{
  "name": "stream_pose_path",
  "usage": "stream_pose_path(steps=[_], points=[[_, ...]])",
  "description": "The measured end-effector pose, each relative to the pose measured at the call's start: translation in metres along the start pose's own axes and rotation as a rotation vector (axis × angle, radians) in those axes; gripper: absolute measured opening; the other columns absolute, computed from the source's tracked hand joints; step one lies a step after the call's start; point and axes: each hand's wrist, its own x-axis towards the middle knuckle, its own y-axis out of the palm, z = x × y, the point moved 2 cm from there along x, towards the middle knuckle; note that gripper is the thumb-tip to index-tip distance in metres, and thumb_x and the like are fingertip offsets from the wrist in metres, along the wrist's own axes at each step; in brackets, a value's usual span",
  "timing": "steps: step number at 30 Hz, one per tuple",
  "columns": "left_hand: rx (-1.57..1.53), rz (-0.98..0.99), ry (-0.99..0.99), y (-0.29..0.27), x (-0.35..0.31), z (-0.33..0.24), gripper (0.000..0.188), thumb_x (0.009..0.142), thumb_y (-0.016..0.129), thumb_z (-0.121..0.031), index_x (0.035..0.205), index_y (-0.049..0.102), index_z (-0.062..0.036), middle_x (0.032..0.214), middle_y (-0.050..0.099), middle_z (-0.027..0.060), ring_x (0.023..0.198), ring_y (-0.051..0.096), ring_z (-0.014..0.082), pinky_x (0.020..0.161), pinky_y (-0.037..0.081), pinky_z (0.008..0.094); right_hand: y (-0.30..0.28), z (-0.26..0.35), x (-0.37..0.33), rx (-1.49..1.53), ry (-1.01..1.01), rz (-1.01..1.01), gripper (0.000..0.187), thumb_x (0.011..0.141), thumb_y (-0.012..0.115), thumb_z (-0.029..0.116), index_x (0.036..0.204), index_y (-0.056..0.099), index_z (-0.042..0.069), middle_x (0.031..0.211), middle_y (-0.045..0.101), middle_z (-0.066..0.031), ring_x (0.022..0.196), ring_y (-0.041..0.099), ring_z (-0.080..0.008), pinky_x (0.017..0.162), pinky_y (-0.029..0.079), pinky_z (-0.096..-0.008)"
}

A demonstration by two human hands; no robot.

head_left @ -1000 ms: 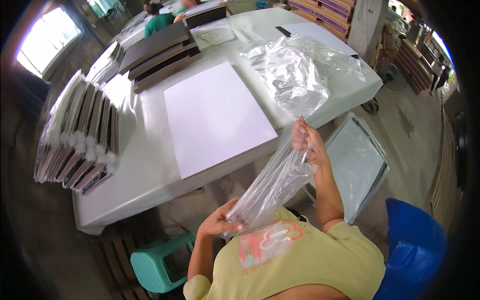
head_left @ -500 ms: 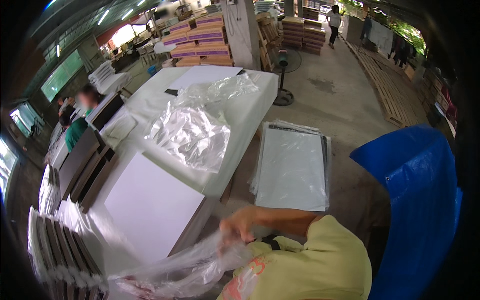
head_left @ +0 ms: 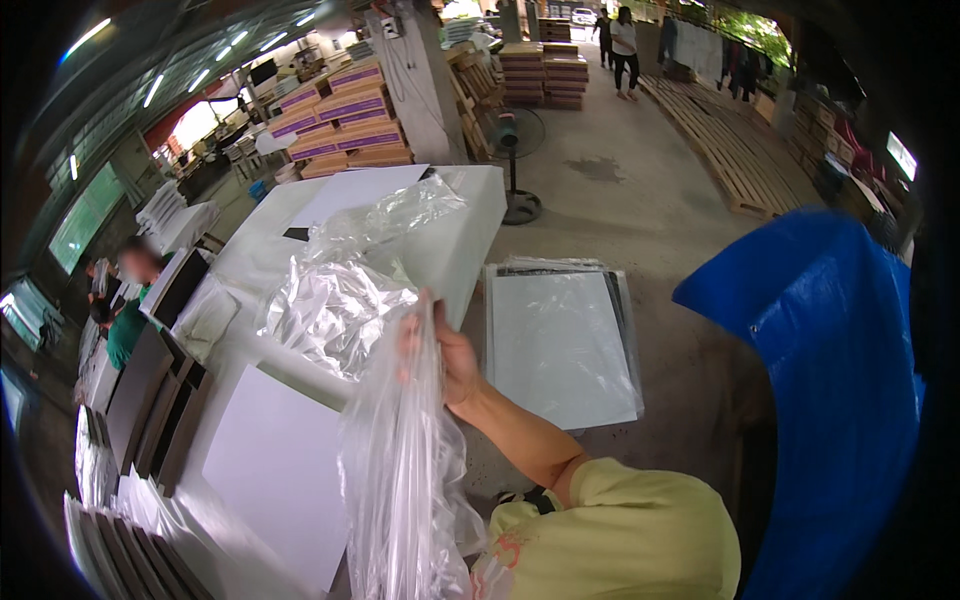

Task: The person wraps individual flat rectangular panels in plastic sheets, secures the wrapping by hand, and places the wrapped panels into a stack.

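Nearest to us, a clear plastic sheet (head_left: 400, 490) hangs in long folds over the right edge of the white board (head_left: 265, 460). Our right hand (head_left: 455, 360), just beyond that same edge, grips the sheet near its gathered top. We judge it very light, limp and slippery, prone to cling to itself and crease, and probably thin enough to tear if tugged hard at one spot. A pinch of thumb against fingers on the bunched upper edge should suit it, with the loose lower end left to drape.

Left of the white board, a row of dark slabs (head_left: 125, 555) leans at the rim of our view; a little farther, also to its left, dark frames (head_left: 150, 400) lie stacked. Beyond the board, crumpled plastic (head_left: 340, 305) lies on the white surface (head_left: 460, 250). Well to the board's right, a wrapped stack (head_left: 550, 345) rests on the floor (head_left: 650, 250). Farthest beyond it stand a fan (head_left: 508, 135) and cartons (head_left: 350, 120).

Our left hand is out of sight, so we cannot tell what it does. The sheet's lower end is cut off, our fingertips blur behind the film, and the sheet covers the white board's right side.
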Motion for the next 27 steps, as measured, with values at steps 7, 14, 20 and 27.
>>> stream_pose_path(steps=[7, 14, 20, 27], points=[[-0.074, 0.069, -0.007, 0.007, 0.012, 0.005, 0.049, 0.074, 0.059, -0.032, 0.115, 0.046, -0.0078, 0.105, 0.052, 0.0117, 0.092, 0.049, 0.0221, 0.076, 0.042, 0.0342, -0.060, -0.065, -0.060, -0.740, 0.877, 0.031, 0.051, 0.085, 0.044, 0.046, 0.125, 0.037, 0.016, 0.087, 0.054, -0.0032, 0.041, 0.035, -0.0032, 0.034, 0.030, -0.0156], [-0.117, 0.130, -0.041, 0.011, 0.014, 0.009, 0.051, 0.072, 0.061, -0.031, 0.114, 0.046, -0.0063, 0.103, 0.052, 0.0112, 0.091, 0.049, 0.0211, 0.075, 0.042, 0.0335, -0.131, -0.089, -0.093, -0.533, 1.081, 0.202, 0.030, 0.076, 0.063, 0.019, 0.100, 0.051, 0.006, 0.071, 0.054, 0.0017, 0.053, 0.048, -0.0089, 0.052, 0.042, -0.0212], [-0.065, 0.157, -0.082, 0.010, 0.014, 0.013, 0.053, 0.071, 0.063, -0.030, 0.114, 0.045, -0.0050, 0.102, 0.052, 0.0108, 0.089, 0.050, 0.0202, 0.075, 0.042, 0.0329, -0.047, -0.048, 0.004, 0.225, -0.032, -0.028, 0.052, 0.079, 0.051, 0.047, 0.111, 0.046, 0.007, 0.112, 0.051, -0.0073, 0.076, 0.059, -0.0176, 0.069, 0.049, -0.0325], [-0.128, 0.083, -0.233, -0.066, -0.015, 0.057, 0.055, 0.069, 0.065, -0.029, 0.113, 0.045, -0.0035, 0.100, 0.052, 0.0104, 0.088, 0.050, 0.0191, 0.075, 0.043, 0.0322, -0.050, -0.072, -0.008, -0.006, 0.566, 0.856, 0.073, 0.071, 0.055, 0.051, 0.124, 0.038, 0.003, 0.104, 0.057, -0.0087, 0.080, 0.059, -0.0188, 0.068, 0.048, -0.0333]])
